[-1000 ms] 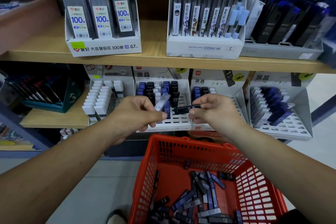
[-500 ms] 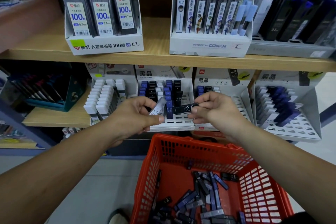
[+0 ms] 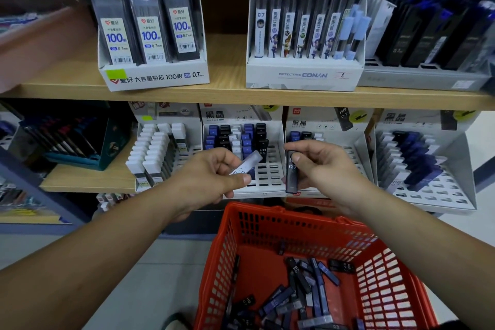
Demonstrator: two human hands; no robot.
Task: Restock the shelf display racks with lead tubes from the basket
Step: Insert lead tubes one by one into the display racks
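My left hand (image 3: 211, 179) pinches a clear grey lead tube (image 3: 247, 165), tilted up to the right. My right hand (image 3: 324, 166) grips a black lead tube marked 0.7 (image 3: 292, 171), held nearly upright. Both hands hover in front of two white display racks on the lower shelf: the middle rack (image 3: 267, 169) holds blue, black and white tubes at its back, and the rack right of it (image 3: 356, 150) holds only a few. Below, the red basket (image 3: 267, 225) holds several loose black, blue and grey tubes (image 3: 302, 292).
A rack of white-capped tubes (image 3: 152, 153) stands left, and a rack with blue tubes (image 3: 417, 163) right. The upper wooden shelf (image 3: 227, 94) carries a box of 100-lead packs (image 3: 150, 35), a Conan lead box (image 3: 302, 75) and a grey tray of dark boxes (image 3: 428, 35).
My right hand turned the black tube from lying level to nearly upright and moved a little right. The left hand kept its grey tube and stayed almost still.
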